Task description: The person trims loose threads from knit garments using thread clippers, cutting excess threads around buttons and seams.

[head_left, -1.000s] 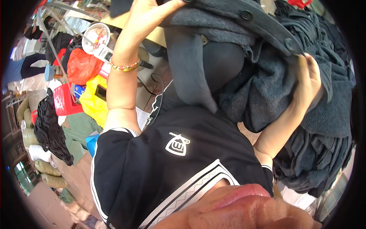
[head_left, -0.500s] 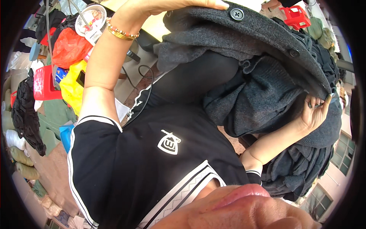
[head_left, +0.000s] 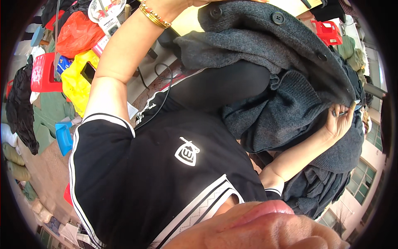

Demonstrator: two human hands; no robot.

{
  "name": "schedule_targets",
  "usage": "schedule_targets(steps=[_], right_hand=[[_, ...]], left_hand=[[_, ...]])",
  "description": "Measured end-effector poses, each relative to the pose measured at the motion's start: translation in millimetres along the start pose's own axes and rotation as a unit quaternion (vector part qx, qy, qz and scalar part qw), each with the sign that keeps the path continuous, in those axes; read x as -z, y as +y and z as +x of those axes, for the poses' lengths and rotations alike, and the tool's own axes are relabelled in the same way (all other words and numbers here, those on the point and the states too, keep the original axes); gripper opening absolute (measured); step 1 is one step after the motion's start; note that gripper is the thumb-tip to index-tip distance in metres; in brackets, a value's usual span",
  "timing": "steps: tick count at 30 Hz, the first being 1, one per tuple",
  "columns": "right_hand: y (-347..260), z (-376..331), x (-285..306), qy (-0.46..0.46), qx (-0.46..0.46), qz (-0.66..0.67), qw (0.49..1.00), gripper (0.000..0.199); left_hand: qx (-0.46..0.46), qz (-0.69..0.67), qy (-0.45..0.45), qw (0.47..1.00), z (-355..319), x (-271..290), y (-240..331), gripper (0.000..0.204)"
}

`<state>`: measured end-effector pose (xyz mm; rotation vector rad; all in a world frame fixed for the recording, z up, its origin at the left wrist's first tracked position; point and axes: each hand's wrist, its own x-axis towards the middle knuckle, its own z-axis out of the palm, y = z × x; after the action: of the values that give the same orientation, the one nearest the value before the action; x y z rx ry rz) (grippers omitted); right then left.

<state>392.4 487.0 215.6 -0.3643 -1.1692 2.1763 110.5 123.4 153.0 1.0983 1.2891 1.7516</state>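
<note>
A dark grey knitted cardigan lies over my lap, its buttoned front edge curving between my two hands. One large button sits near the top. My left hand, below which gold bracelets ring the wrist, is mostly cut off by the upper rim. Its visible fingertip lies at the cardigan's upper edge, and the hand seems closed on the knit. At the lower end of the front edge, my right hand is closed, pinching the cardigan's border. A slim dark thing shows between its fingers, too small to name.
A pale yellow tabletop stands beyond the cardigan. More dark knitwear is heaped at right. At left are a red stool, a yellow bag, an orange-red plastic bag and a blue plastic container. A black cable loops beside my leg.
My left hand has moved up and right, farther out of view. The cardigan's upper end has shifted right and folded, showing another button. My right hand stays at the border almost unmoved.
</note>
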Motion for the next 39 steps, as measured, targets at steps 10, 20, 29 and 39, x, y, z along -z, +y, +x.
schedule_targets(steps=[10,20,29,39], right_hand=[[26.3,15.9,-15.8,-0.031,-0.041,-0.001,0.999,0.017],[35.9,14.3,-7.1,0.004,-0.056,0.014,0.998,0.017],[53.2,7.1,-101.6,-0.097,-0.032,-0.043,0.994,0.018],[70.9,-34.4,-78.9,-0.233,0.034,-0.532,0.814,0.031]], left_hand=[[0.029,-0.007,0.036,0.999,12.6,14.0,-22.9,0.024],[0.118,-0.066,0.079,0.988,26.2,16.7,-47.6,0.022],[-0.181,0.170,-0.086,0.965,42.6,-98.8,33.8,0.056],[-0.112,-0.114,0.007,0.987,51.0,-59.3,58.2,0.024]])
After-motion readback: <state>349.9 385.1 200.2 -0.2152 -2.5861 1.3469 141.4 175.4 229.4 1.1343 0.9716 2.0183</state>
